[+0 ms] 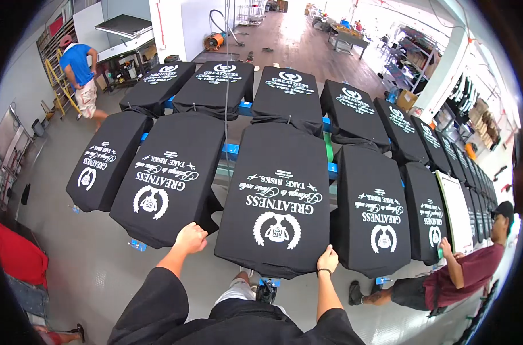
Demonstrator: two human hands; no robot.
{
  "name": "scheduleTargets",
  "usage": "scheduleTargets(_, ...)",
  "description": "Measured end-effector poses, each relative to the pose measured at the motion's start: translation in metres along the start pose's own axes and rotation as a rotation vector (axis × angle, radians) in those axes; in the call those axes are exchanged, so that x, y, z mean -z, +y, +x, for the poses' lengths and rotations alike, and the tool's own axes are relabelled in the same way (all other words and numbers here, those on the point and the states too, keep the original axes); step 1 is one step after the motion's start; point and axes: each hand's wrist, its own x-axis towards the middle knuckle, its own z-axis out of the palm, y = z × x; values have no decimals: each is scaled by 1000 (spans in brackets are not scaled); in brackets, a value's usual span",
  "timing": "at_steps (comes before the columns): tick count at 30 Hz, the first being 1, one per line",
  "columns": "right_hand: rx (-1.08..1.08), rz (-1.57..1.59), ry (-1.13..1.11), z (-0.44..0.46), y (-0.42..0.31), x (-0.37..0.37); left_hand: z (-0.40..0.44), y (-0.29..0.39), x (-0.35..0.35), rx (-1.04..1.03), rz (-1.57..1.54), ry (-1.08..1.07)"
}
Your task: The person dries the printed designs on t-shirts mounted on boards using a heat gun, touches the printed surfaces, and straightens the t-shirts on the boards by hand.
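Observation:
Black shirts with white print lie stretched over boards in two long rows. The nearest shirt [276, 201] is in front of me, its print upside down to my view. My right hand [327, 260] is closed at this shirt's lower right edge, fingers curled on the fabric. My left hand [191, 237] is closed beside the lower right corner of the neighbouring shirt [166, 178], near the gap between the two boards; whether it pinches cloth is too small to tell. Another printed shirt [372, 213] lies just right of my right hand.
A person in a maroon shirt [474, 267] stands at the right beside a framed screen [456, 213]. Another person in blue [77, 66] is at the far left. An orange fan [214, 41] stands behind the rows. A cable [227, 86] hangs in front of the shirts.

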Motion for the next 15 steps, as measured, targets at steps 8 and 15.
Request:
scheduleTargets(8, -24, -31, -3, 1, -1, 1, 3, 0, -1, -2, 67, -94)
scheduleTargets(15, -31, -24, -8, 2, 0, 1, 2, 0, -1, 0, 25, -32)
